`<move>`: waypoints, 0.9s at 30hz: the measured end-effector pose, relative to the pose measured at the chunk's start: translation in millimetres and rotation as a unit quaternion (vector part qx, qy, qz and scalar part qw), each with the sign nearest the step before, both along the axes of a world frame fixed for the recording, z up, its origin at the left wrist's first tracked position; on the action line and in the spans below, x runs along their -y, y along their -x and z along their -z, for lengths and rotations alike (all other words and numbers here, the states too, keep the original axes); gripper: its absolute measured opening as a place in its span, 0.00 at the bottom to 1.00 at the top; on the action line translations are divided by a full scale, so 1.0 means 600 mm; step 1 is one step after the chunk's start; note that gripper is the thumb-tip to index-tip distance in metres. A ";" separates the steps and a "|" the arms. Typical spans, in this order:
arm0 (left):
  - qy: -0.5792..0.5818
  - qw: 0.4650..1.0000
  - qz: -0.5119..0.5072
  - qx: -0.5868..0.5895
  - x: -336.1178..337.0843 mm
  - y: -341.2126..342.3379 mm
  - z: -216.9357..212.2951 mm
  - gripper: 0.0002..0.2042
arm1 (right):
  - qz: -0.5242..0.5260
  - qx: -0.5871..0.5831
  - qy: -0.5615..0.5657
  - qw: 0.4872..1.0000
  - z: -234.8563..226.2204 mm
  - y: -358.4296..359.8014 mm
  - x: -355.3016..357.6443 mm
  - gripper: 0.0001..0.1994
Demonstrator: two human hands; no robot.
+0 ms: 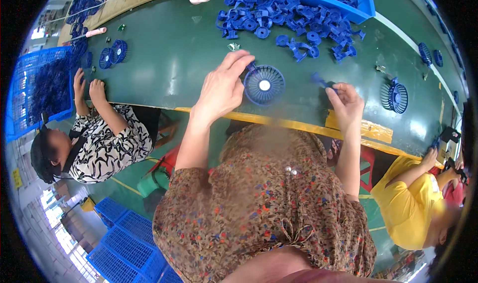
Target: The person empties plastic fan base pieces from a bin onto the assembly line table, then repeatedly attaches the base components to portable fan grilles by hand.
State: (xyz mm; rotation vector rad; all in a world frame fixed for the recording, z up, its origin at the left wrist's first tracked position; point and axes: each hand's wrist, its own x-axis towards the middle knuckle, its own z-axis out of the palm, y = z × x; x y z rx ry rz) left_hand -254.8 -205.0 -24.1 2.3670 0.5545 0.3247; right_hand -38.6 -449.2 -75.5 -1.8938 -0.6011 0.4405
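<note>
A round blue fan head (pixel 264 85) with a slotted guard and a white centre lies on the green worktable (pixel 164 59) in front of me. My left hand (pixel 224 83) reaches over its upper left edge, thumb and fingers closed at the short neck there. To the right, my right hand (pixel 347 102) pinches a small blue plastic piece (pixel 322 80) between thumb and fingers, just above the tabletop. That piece is slightly blurred, and it resembles the loose blue brackets (pixel 294 21) heaped farther back. A gap separates it from the fan head.
Behind the heap stands a blue bin (pixel 366 4) of similar parts. More fan heads (pixel 397 97) lie at right and others (pixel 113 55) at left. One co-worker (pixel 109 143) sits left, another in yellow (pixel 411 198) right. Blue crates (pixel 130 238) stand on the floor behind.
</note>
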 end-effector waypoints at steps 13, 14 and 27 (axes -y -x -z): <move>-0.107 0.989 -0.069 -0.080 0.033 0.012 0.018 0.13 | -0.026 0.280 0.168 0.945 -0.030 0.011 0.004 0.16; -0.109 0.989 -0.074 -0.071 0.040 0.014 0.018 0.12 | -0.027 0.277 0.169 0.945 -0.033 0.011 0.002 0.16; -0.098 0.992 -0.054 -0.054 0.063 0.029 0.028 0.06 | -0.186 0.289 -0.001 0.939 -0.058 0.127 -0.099 0.15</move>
